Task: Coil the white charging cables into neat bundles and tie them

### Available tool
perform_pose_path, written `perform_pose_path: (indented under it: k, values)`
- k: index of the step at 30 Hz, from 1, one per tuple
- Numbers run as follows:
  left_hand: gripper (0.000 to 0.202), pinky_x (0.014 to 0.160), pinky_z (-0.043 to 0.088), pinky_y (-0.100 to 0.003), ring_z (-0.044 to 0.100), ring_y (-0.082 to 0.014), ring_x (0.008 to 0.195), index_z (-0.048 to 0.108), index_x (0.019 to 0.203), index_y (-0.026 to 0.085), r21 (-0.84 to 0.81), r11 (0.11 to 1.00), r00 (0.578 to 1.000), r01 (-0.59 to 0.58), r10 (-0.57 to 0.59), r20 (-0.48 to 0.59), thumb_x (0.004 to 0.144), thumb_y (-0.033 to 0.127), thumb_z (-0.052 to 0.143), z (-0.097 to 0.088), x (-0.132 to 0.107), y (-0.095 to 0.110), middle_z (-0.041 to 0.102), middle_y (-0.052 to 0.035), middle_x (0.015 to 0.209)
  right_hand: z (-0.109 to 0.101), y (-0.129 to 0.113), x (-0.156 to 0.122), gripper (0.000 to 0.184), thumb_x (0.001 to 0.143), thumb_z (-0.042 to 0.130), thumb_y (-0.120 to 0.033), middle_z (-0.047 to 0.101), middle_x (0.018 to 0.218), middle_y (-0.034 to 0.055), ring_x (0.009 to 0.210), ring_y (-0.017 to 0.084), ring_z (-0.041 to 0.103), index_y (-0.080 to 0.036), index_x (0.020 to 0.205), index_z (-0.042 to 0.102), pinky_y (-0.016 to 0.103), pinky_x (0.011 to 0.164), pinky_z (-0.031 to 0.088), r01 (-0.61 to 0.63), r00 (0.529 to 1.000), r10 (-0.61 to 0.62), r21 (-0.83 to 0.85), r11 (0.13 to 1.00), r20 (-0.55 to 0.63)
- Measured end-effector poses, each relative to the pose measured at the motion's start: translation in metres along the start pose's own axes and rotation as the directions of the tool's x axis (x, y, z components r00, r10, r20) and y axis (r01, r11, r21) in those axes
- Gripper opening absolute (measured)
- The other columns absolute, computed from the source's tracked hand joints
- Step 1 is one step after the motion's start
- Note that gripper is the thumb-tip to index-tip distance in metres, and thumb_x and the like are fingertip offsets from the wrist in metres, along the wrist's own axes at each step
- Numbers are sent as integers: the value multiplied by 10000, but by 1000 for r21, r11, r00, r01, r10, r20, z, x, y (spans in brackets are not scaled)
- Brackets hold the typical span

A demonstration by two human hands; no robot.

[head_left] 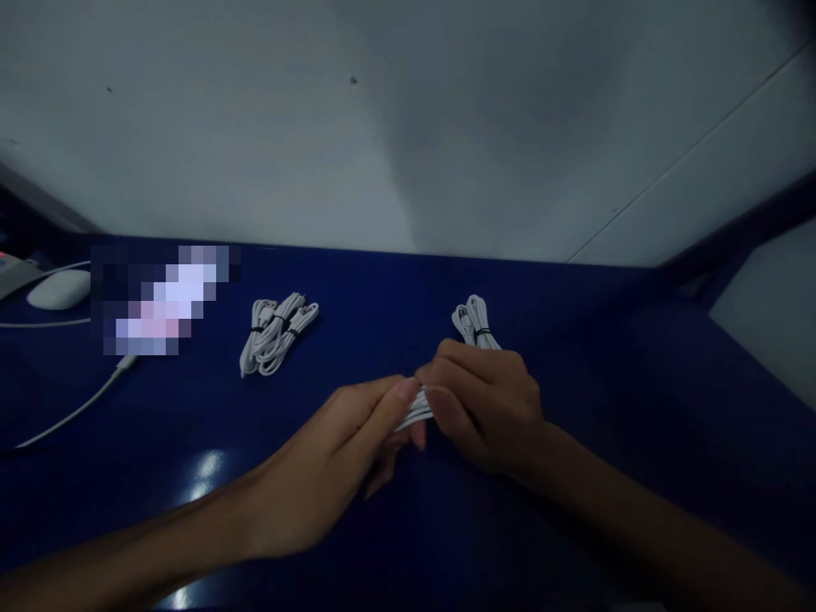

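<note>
Between my two hands is a folded white cable, its strands lying side by side. My left hand pinches it from the left, thumb on top and fingers curled beneath. From the right, my right hand closes on the same cable, its thumb beside the left thumb. Most of the cable is hidden inside the fingers. Just behind my right hand lies a white cable bundle bound with a black tie, partly covered by the knuckles. Several more tied white cables are piled to the left.
The blue table meets a pale wall at the back. At the far left are a white mouse, a pixelated bright object and a white cord running from it. A dark blue frame bar stands at right.
</note>
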State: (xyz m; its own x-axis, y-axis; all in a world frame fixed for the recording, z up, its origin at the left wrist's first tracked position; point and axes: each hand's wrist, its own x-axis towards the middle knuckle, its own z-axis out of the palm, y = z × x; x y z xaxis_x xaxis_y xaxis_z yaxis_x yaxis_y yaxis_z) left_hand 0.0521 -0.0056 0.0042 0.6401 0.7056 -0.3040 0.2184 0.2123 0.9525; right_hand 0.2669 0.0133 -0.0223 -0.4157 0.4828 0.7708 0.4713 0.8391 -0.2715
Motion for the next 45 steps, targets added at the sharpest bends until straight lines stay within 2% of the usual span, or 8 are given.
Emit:
perform_pose_path:
  k: [8,11,16,20,23,25,39,45]
  values:
    - [512,630,450,-292,481,-143,647,650,975,241,69,997,1000,-24,23,18,1166,617,359,2,0,3,495,45,732,3,-11,1,449,1033,567,-51,423,525,-68,452,72,350,-208,622,475,263,451,262,-74,995,74,1,997,-72]
    - [506,702,502,-293,551,-148,709,646,947,228,0,999,998,-53,53,24,1178,576,362,2,2,3,541,28,779,3,-12,1,405,1076,523,-81,466,570,-61,477,75,393,-203,690,518,256,475,310,-125,991,128,52,991,-49]
    - [507,562,405,-270,387,-134,616,506,853,227,-185,981,998,58,-51,42,1150,625,406,4,2,3,404,52,719,1,-7,-2,307,1147,432,-169,623,752,-26,606,91,559,-182,924,643,253,589,443,-309,951,302,220,925,65]
    - [520,534,335,-275,353,-127,592,462,829,230,-132,990,999,51,-52,0,1133,650,433,6,1,7,378,58,693,-2,-5,-3,303,1156,428,-227,636,770,-18,619,111,566,-195,969,664,273,591,453,-357,934,334,345,868,128]
    - [498,541,336,-272,333,-129,609,469,861,232,-81,997,999,2,-5,-34,1141,641,417,5,0,8,372,57,714,-5,-6,-3,121,1089,567,-255,674,824,-9,652,144,602,-206,1141,665,289,583,482,-366,931,336,393,844,145]
    - [500,531,319,-269,302,-133,612,487,893,235,-29,999,998,-23,21,-66,1141,657,389,5,0,7,360,56,723,-6,-6,-3,167,1047,631,-244,692,859,-4,679,157,623,-211,1209,648,297,599,511,-374,928,339,403,836,157]
    - [491,550,327,-272,332,-151,648,598,903,224,48,998,991,-50,56,-121,1148,611,422,2,1,12,397,37,743,-4,-8,-2,123,1129,575,-218,712,819,-28,702,127,672,-192,1222,651,277,672,536,-424,902,374,588,688,213]
    - [490,601,402,-273,425,-144,672,620,935,211,-151,989,1000,1,0,7,1149,609,430,0,6,6,480,26,794,-4,-4,-3,152,1087,564,-187,696,852,-14,686,131,621,-194,1198,667,287,649,518,-365,931,320,459,810,175]
